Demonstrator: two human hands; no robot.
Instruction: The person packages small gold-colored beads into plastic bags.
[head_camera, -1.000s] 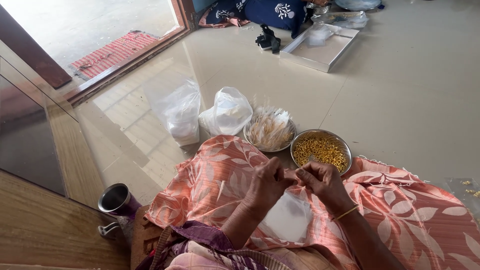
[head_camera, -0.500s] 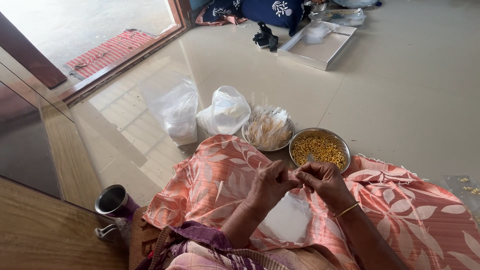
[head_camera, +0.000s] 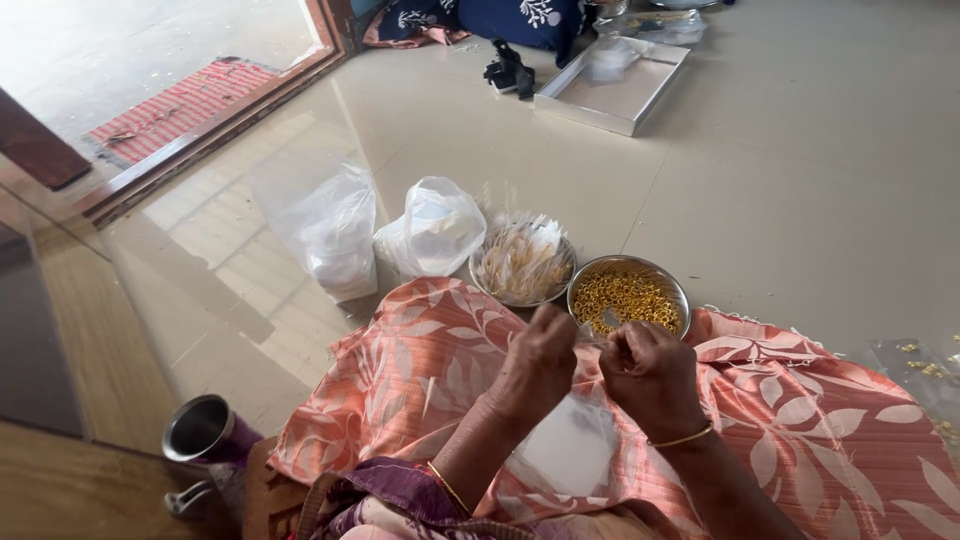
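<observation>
My left hand (head_camera: 540, 365) and my right hand (head_camera: 650, 375) are held close together above my lap, fingers pinched on a small pale piece between them that is too small to make out. Just beyond them stands a steel bowl of small golden rings (head_camera: 628, 296). Beside it on the left is a second steel bowl (head_camera: 522, 262) heaped with thin pale strips. My lap is covered by orange cloth with a leaf print (head_camera: 400, 370), and a white sheet (head_camera: 565, 450) lies on it under the hands.
Two white plastic bags (head_camera: 335, 235) (head_camera: 435, 230) stand on the tiled floor left of the bowls. A steel cup (head_camera: 205, 432) sits at the lower left. A shallow grey tray (head_camera: 612, 85) lies far back. A doorway with a red mat (head_camera: 185, 100) opens at upper left.
The hands have stayed together over the lap with only slight finger movement. The view has shifted a little.
</observation>
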